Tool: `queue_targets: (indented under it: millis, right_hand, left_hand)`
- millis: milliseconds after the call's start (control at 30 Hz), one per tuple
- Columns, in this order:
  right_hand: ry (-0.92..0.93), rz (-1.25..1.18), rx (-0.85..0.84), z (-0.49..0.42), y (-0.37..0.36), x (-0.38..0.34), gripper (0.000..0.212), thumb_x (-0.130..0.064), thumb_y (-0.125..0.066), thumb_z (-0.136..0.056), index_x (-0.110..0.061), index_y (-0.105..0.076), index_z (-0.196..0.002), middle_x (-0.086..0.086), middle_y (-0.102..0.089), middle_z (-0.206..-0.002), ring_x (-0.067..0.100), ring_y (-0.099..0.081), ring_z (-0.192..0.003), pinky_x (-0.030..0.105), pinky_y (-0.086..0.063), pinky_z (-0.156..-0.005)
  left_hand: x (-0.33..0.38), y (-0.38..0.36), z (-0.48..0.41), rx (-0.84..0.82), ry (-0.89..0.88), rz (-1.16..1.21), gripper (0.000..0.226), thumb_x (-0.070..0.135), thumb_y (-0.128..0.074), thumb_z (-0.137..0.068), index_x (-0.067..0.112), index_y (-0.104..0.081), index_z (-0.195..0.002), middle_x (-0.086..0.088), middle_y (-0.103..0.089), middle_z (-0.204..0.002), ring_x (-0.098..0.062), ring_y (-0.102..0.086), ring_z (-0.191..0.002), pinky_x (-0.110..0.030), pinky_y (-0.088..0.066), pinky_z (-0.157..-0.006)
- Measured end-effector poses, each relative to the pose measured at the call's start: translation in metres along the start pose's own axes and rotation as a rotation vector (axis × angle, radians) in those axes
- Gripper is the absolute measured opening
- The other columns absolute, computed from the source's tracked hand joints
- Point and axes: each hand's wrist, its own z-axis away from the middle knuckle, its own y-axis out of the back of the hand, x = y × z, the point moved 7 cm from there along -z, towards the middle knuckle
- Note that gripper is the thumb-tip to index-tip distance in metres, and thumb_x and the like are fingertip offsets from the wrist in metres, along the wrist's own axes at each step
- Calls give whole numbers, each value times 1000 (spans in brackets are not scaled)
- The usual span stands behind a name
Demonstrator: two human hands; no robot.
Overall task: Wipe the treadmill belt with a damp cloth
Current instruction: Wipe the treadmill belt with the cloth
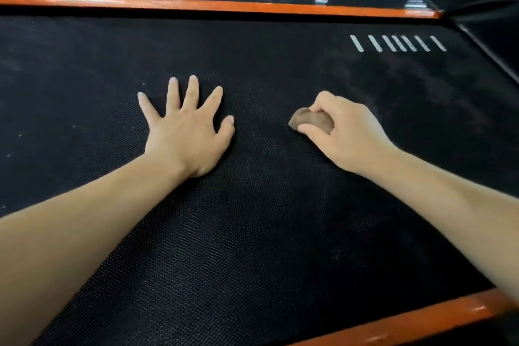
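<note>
Left hand [184, 132] flat with fingers spread on the black treadmill belt [252, 233], right hand [341, 132] gripping a wadded brown cloth [307, 120] pressed to mid-belt, white stripes [397, 43] near the far right corner

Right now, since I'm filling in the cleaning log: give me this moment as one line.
step: wipe | left hand: flat on belt | right hand: grips cloth on belt | pale smears near stripes

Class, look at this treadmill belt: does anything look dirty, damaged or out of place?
Pale specks dot the belt left of the left hand; a dusty smudge lies beyond the right hand gripping the cloth, below the white stripes. Nothing looks torn.
</note>
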Motion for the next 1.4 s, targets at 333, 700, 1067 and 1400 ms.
queue_targets:
  millis: [333,700,1067,1400]
  right_hand:
    - [-72,24,91,18,9,8,27,-43,-66,-90,-20,-53,-93,-4,-58,-84,24,-56,-80,39,-46,-70]
    - [-231,21,167,40,30,41,28,-45,-65,-91,-20,-53,-92,-5,-57,-80,26,-57,-81,38,-46,-71]
    - [-117,2,135,75,30,34,26,-39,-68,-91,-20,-51,-90,-16,-52,-73,12,-52,-70,32,-36,-62]
    - [-161,33,135,110,41,54,29,-42,-68,-88,-17,-53,-90,-11,-54,-74,18,-53,-70,34,-40,-64]
  left_hand:
    - [1,2,1,0,1,11,68,64,-17,-99,37,-13,-161,-7,-2,-171,-33,8,-157,-74,7,-116]
    - [7,7,9,-60,21,9,65,59,-19,-102,33,-15,-162,-10,-2,-171,-32,7,-157,-70,4,-119]
    - [87,-15,88,1,-119,-7,72,60,-9,-94,32,-13,-161,-13,-1,-171,-35,8,-156,-72,4,-117]
    - [90,-13,90,-2,-122,1,74,60,-8,-94,30,-16,-161,-14,-4,-170,-36,5,-156,-73,2,-117]
